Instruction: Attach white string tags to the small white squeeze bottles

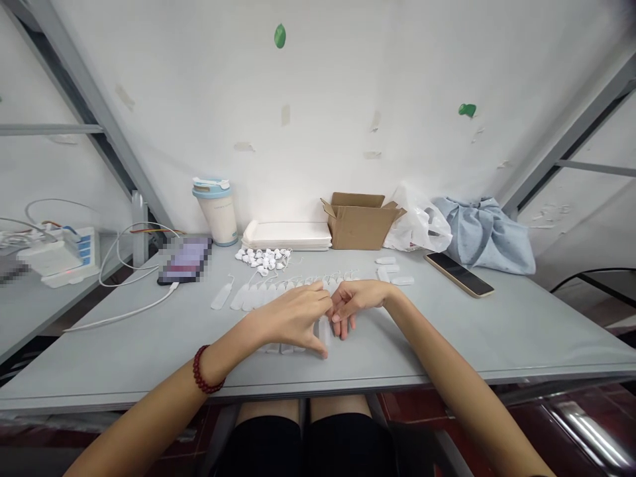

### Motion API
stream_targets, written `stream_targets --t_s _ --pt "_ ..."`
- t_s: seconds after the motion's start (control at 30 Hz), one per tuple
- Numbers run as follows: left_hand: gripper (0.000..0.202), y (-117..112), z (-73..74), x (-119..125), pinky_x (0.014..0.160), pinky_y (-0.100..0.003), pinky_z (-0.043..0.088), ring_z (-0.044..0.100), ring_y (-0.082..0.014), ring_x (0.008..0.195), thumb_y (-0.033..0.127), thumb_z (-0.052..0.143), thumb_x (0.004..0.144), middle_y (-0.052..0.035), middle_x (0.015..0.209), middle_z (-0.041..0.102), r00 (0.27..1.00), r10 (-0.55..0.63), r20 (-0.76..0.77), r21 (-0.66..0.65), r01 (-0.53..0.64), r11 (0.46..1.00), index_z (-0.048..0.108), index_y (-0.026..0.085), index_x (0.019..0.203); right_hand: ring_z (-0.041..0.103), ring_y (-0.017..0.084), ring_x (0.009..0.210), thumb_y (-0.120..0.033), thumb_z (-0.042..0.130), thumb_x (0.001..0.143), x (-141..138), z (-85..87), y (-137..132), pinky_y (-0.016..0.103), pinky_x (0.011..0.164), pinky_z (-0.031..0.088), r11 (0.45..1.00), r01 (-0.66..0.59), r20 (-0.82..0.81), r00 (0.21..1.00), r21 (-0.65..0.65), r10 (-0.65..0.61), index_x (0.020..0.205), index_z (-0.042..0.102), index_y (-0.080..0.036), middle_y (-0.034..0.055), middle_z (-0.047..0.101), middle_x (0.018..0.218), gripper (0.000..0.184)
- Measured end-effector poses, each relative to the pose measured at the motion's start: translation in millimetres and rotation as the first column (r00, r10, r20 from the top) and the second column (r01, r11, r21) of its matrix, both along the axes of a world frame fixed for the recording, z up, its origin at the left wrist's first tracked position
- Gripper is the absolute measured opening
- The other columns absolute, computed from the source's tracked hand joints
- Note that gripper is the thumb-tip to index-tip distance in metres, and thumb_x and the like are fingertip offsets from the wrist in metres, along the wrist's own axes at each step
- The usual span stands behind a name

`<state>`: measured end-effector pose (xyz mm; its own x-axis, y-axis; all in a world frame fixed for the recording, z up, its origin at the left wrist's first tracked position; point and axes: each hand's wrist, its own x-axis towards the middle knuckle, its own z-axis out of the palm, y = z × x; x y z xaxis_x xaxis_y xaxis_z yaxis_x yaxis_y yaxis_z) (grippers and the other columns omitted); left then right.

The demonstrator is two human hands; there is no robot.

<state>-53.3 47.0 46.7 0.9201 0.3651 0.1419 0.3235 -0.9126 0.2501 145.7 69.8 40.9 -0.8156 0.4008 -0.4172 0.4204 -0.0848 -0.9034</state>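
Over the middle of the grey table, my left hand (295, 311) reaches in from the left, thumb spread away from the fingers. Its fingertips come close to my right hand (355, 301), whose wrist is bent and whose fingers are curled with the thumb against them. Anything in that pinch is hidden. A small translucent bottle (324, 330) lies between the two hands. Behind them runs a row of similar flat bottles (240, 296) with thin bent tips, partly covered by my left hand. More bottles (287, 348) lie under it. White caps (263, 258) form a heap beyond the row.
Along the wall stand a cup (217, 212), stacked white trays (288, 234), an open cardboard box (362, 222), a plastic bag (417, 222) and a blue cloth bag (489, 232). Phones lie left (186, 260) and right (460, 273); a white cable (124, 320) crosses the left side. Loose pieces (392, 270) lie right.
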Motion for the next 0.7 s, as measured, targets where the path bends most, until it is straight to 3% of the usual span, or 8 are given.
stream_targets --t_s 0.27,0.4,0.57,0.7 --pt "0.037 0 3.4 -4 0.06 -0.027 0.033 0.047 -0.0201 0.074 0.048 0.077 0.059 -0.0004 0.065 0.051 0.99 0.047 -0.136 -0.041 -0.053 0.998 0.055 0.018 0.067 0.067 0.012 0.062 -0.034 0.066 0.075 -6 -5.6 0 0.022 0.057 0.05 1.0 0.01 0.022 1.0 -0.023 -0.01 0.094 0.066 -0.01 0.0044 0.07 0.071 0.03" --pt "0.039 1 6.6 -5 0.06 -0.026 0.033 0.049 -0.0221 0.081 0.048 0.077 0.059 -0.0034 0.073 0.055 0.972 0.1 -0.214 -0.079 -0.119 0.99 0.057 0.016 0.069 0.068 0.014 0.063 -0.037 0.069 0.072 -8 -5.5 -2 0.024 0.057 0.05 0.998 0.018 0.022 1.0 -0.061 -0.017 0.099 0.064 -0.009 0.0053 0.07 0.073 0.039" --pt "0.043 6 8.2 -10 0.065 -0.025 0.037 0.052 -0.0209 0.086 0.049 0.074 0.063 -0.0042 0.087 0.059 0.979 0.104 -0.173 -0.18 -0.136 0.974 0.061 0.016 0.087 0.068 0.015 0.063 -0.037 0.073 0.068 -9 -6.4 -1 0.024 0.056 0.051 0.996 0.05 0.043 0.998 -0.071 -0.047 0.093 0.062 -0.009 0.0058 0.07 0.075 0.039" --pt "0.024 14 9.7 -19 0.068 -0.025 0.039 0.054 -0.0178 0.082 0.038 0.064 0.075 -0.0032 0.088 0.062 0.977 0.197 -0.084 -0.206 -0.21 0.956 0.061 0.018 0.088 0.068 0.015 0.061 -0.036 0.075 0.065 -8 -4.2 -4 0.022 0.053 0.05 0.997 0.013 0.108 0.994 -0.072 -0.005 0.079 0.062 -0.01 0.0035 0.069 0.07 0.032"
